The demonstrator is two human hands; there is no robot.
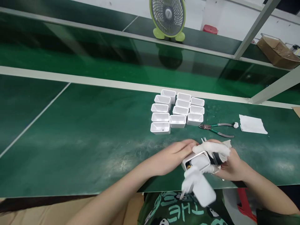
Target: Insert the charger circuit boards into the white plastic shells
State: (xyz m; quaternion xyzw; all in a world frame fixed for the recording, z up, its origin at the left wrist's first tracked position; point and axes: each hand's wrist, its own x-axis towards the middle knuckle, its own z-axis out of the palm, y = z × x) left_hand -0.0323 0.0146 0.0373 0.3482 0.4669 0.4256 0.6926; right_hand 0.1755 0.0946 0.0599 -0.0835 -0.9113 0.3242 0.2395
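My left hand (172,157) is closed on the side of a white rectangular plastic housing (184,163) near the table's front edge. Its open end faces up, and a small dark and yellow part shows inside. My right hand (235,167) closes around a crumpled white tissue (211,147) and a black piece (217,158) against the housing's right side. Metal prongs stick up just beyond the tissue. Below the housing, a blurred white plastic piece (203,191) with metal prongs hangs over the edge; what supports it is hidden.
Several open white plastic boxes (160,127) stand in rows beyond my hands. To their right lie green-handled cutting pliers (207,127), a small white wad (235,125) and a white paper sheet (252,124). A green fan (168,14) and a cardboard box (277,51) sit on the shelf.
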